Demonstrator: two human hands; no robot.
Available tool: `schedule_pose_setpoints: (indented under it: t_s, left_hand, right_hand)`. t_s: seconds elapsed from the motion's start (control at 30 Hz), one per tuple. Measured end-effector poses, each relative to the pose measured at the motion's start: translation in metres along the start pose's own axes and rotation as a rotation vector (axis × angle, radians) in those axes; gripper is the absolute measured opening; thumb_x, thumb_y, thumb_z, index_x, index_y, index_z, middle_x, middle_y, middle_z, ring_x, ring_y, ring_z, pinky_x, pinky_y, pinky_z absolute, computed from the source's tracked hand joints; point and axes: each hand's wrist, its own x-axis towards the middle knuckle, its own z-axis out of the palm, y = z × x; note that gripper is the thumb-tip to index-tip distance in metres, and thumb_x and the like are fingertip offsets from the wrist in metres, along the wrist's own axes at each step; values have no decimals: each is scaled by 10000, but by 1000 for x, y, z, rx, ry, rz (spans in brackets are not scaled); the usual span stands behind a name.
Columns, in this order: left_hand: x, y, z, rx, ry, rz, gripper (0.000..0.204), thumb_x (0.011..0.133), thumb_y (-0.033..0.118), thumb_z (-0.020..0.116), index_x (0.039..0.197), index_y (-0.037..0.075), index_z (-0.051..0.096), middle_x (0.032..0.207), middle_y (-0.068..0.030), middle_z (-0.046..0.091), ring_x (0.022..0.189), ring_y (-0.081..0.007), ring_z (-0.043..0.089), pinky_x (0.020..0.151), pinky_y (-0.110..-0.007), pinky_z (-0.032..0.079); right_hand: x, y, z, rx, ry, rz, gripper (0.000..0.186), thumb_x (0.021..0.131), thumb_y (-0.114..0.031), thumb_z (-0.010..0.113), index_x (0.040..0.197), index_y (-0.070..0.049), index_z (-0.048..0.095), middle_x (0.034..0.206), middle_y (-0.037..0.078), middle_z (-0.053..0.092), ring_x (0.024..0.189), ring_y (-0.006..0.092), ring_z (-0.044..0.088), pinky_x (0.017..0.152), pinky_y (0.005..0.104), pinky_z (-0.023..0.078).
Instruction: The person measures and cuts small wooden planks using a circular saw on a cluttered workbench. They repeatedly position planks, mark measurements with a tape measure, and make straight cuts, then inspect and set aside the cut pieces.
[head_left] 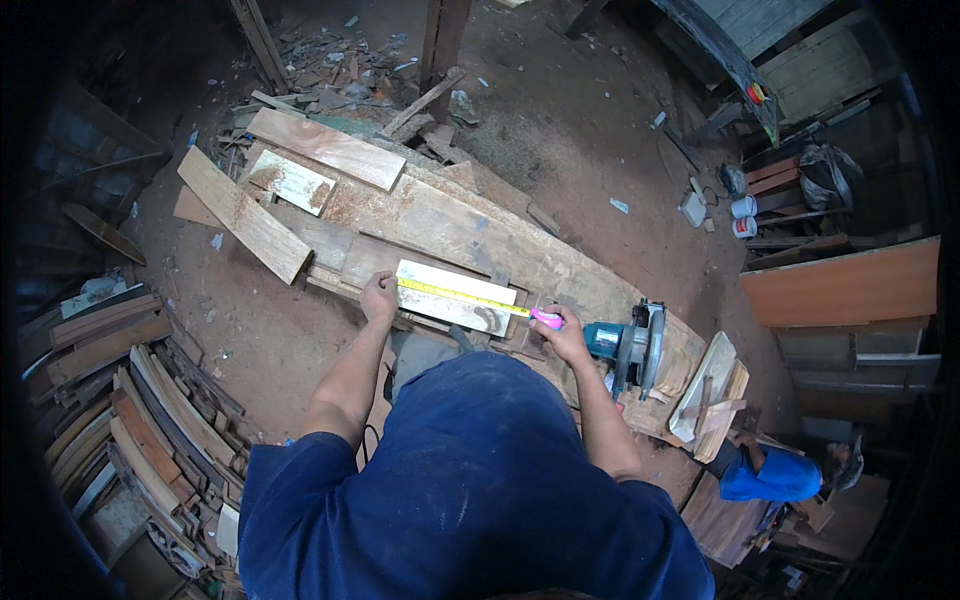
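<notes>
A pale wooden board [455,279] lies on the long workbench in front of me. Across its length stretches the yellow blade of a tape measure [547,318] with a pink case. My right hand [567,338] is closed round the case, just past the board's right end. At the board's left end, my left hand [379,297] pinches the tip of the blade. Close to the right of my right hand, a teal circular saw [622,345] rests on the bench. A dark curved smudge marks the board near its right end.
The wooden workbench [520,245] runs diagonally, with loose boards [325,147] and sawdust at its far left. Stacked planks [165,430] fill the lower left. An offcut pile [340,75] lies beyond the bench. A person in a blue shirt [770,473] is at the right.
</notes>
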Motion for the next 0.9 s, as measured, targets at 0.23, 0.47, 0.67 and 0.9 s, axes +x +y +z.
schedule_pose_setpoints:
  t_s: [0.23,0.47,0.67,0.9]
  left_hand:
    - [0,-2,-4,16,-18,-19,285,889,268,703,1098,84,763,963,-155,766,922,-312,735,843,-401,558]
    - [-12,13,-7,83,17,56,291,927,269,635,1120,76,735,979,-200,745,927,-360,718,829,-428,550]
    - [-7,38,22,-273,89,214,286,978,286,588,1113,66,712,959,-181,734,949,-334,708,856,-409,547]
    - [-58,114,28,-656,-637,-241,409,1000,405,650,1042,1,695,917,-104,712,709,-183,678,658,-335,555]
  right_hand:
    - [-2,-13,0,62,-30,121,482,791,-294,899,1105,-24,652,988,83,707,891,157,653,795,323,547]
    - [-4,-27,5,-41,-29,136,454,817,-230,889,1146,-31,648,998,53,696,908,141,658,802,310,560]
    - [3,-66,18,408,-72,225,340,896,-194,801,1146,-21,649,915,48,672,701,146,651,619,287,547]
    - [7,-102,60,561,-227,371,356,982,-249,690,1253,-28,623,996,78,684,683,175,675,610,294,588]
